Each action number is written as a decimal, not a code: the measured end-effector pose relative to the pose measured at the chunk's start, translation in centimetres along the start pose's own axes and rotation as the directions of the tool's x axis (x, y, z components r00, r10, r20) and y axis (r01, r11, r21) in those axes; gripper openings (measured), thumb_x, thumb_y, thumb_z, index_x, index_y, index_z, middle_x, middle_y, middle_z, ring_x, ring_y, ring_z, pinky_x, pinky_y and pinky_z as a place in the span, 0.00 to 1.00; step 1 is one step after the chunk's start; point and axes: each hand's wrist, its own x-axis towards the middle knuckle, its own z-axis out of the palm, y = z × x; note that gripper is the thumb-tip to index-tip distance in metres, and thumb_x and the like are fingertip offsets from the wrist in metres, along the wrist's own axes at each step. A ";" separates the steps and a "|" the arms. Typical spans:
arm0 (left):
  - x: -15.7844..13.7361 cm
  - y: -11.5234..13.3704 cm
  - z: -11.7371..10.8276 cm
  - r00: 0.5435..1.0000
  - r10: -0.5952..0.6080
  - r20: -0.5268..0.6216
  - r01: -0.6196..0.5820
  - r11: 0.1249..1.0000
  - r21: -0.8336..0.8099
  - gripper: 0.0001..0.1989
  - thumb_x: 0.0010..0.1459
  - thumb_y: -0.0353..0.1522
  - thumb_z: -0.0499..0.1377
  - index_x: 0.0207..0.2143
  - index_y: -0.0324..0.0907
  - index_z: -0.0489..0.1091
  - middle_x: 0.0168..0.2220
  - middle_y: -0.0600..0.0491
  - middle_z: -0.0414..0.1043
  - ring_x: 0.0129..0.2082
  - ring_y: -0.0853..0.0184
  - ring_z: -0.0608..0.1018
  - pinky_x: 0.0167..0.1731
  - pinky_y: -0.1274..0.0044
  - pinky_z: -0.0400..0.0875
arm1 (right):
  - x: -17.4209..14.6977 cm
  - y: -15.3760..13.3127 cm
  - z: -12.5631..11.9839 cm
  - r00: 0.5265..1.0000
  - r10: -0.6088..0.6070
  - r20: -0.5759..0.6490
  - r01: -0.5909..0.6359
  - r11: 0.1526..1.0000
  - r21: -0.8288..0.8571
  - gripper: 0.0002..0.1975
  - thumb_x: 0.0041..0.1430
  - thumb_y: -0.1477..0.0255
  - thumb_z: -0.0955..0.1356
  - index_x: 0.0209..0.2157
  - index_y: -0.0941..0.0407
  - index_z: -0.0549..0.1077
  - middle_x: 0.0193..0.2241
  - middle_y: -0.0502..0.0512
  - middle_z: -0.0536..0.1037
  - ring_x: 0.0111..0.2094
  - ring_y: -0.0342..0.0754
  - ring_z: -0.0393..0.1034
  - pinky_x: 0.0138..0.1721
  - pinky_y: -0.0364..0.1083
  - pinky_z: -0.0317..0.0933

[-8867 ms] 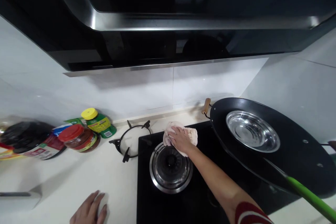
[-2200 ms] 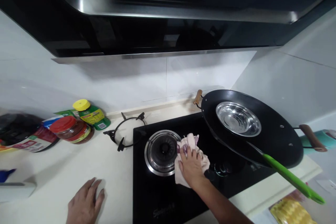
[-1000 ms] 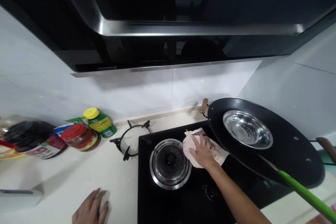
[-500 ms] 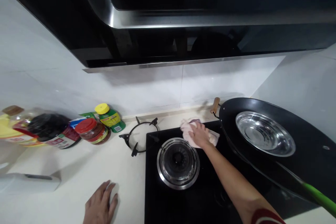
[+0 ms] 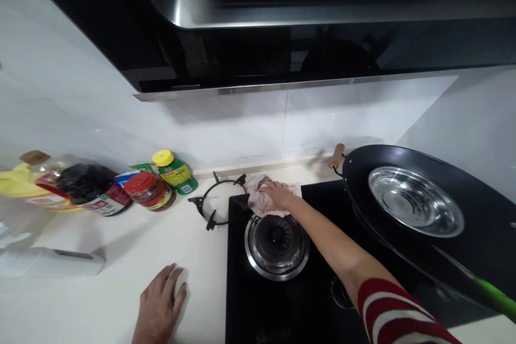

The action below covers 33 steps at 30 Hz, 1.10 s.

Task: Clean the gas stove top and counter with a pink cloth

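Note:
My right hand (image 5: 278,195) presses a pale pink cloth (image 5: 258,201) onto the back edge of the black glass stovetop (image 5: 258,309), just behind the round burner (image 5: 277,244). The fingers are bent over the cloth, and part of it spreads out on both sides of the hand. My left hand (image 5: 161,295) rests on the white counter (image 5: 197,258) left of the stove, fingers apart and holding nothing. A black pan support ring (image 5: 212,220) lies off the burner, partly on the counter and partly over the stovetop's corner.
On the right a large black wok (image 5: 358,172) holds a shiny metal bowl (image 5: 417,201) and a green-handled utensil (image 5: 494,295). Along the left wall stand a red-lidded jar (image 5: 151,192), a yellow-capped green bottle (image 5: 175,172) and other bottles. A dark range hood (image 5: 242,54) hangs above.
My right hand has slid the cloth leftward along the back of the stovetop, from beside the wok toward the pan support ring. My left hand stays resting on the counter.

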 end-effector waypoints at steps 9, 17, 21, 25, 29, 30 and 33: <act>0.4 0.0 0.2 1.000 0.001 -0.005 -0.001 1.000 0.017 0.26 0.68 0.46 0.45 0.55 0.43 0.72 0.60 0.41 0.73 0.61 0.53 0.73 0.56 0.60 0.68 | -10.7 2.4 1.7 0.937 0.338 -0.086 -0.340 0.940 -0.015 0.34 0.64 0.63 0.69 0.70 0.45 0.60 0.75 0.58 0.49 0.71 0.65 0.44 0.65 0.63 0.46; 0.6 0.4 -0.1 1.000 -0.010 0.008 0.010 1.000 0.015 0.28 0.67 0.47 0.43 0.56 0.42 0.71 0.60 0.40 0.73 0.61 0.51 0.72 0.56 0.58 0.68 | -20.3 -5.5 9.9 0.799 0.565 -0.207 -0.571 0.820 0.036 0.30 0.62 0.64 0.68 0.65 0.54 0.67 0.70 0.65 0.61 0.65 0.69 0.54 0.61 0.66 0.50; 0.6 0.1 0.0 1.000 -0.020 0.020 0.020 1.000 0.001 0.29 0.66 0.48 0.43 0.55 0.42 0.72 0.60 0.40 0.73 0.61 0.52 0.72 0.56 0.59 0.69 | -22.4 -8.7 12.1 0.847 0.486 -0.214 -0.479 0.873 0.088 0.27 0.57 0.68 0.70 0.60 0.52 0.72 0.66 0.62 0.67 0.63 0.67 0.58 0.61 0.64 0.51; 0.6 -0.1 0.0 1.000 -0.011 0.023 0.011 1.000 -0.001 0.30 0.66 0.49 0.43 0.56 0.42 0.72 0.60 0.40 0.74 0.61 0.51 0.73 0.55 0.59 0.69 | -22.1 -7.0 11.1 0.849 0.477 -0.227 -0.463 0.879 0.116 0.24 0.57 0.71 0.69 0.57 0.50 0.74 0.64 0.59 0.70 0.61 0.63 0.60 0.60 0.60 0.54; 0.4 -0.2 0.0 1.000 0.004 0.016 -0.004 1.000 0.017 0.28 0.67 0.48 0.45 0.56 0.43 0.72 0.60 0.42 0.74 0.60 0.53 0.74 0.55 0.60 0.69 | -19.2 -1.2 8.6 0.753 0.601 -0.268 -0.604 0.793 0.081 0.24 0.62 0.72 0.66 0.59 0.52 0.71 0.63 0.62 0.68 0.61 0.63 0.61 0.59 0.59 0.55; 0.3 -0.2 0.0 1.000 0.011 0.009 -0.011 1.000 0.025 0.27 0.67 0.47 0.45 0.56 0.44 0.72 0.60 0.42 0.74 0.60 0.54 0.74 0.55 0.61 0.70 | -18.2 0.6 7.8 0.710 0.649 -0.275 -0.654 0.751 0.084 0.24 0.64 0.71 0.65 0.61 0.53 0.70 0.64 0.63 0.68 0.61 0.63 0.60 0.60 0.60 0.55; -0.1 -0.5 0.2 0.999 0.050 -0.018 -0.049 0.997 0.053 0.24 0.67 0.45 0.48 0.56 0.45 0.72 0.60 0.43 0.73 0.60 0.55 0.74 0.54 0.63 0.70 | -15.5 5.7 5.0 0.619 0.723 -0.307 -0.727 0.676 0.124 0.28 0.68 0.67 0.63 0.68 0.55 0.63 0.68 0.66 0.61 0.67 0.65 0.54 0.62 0.61 0.54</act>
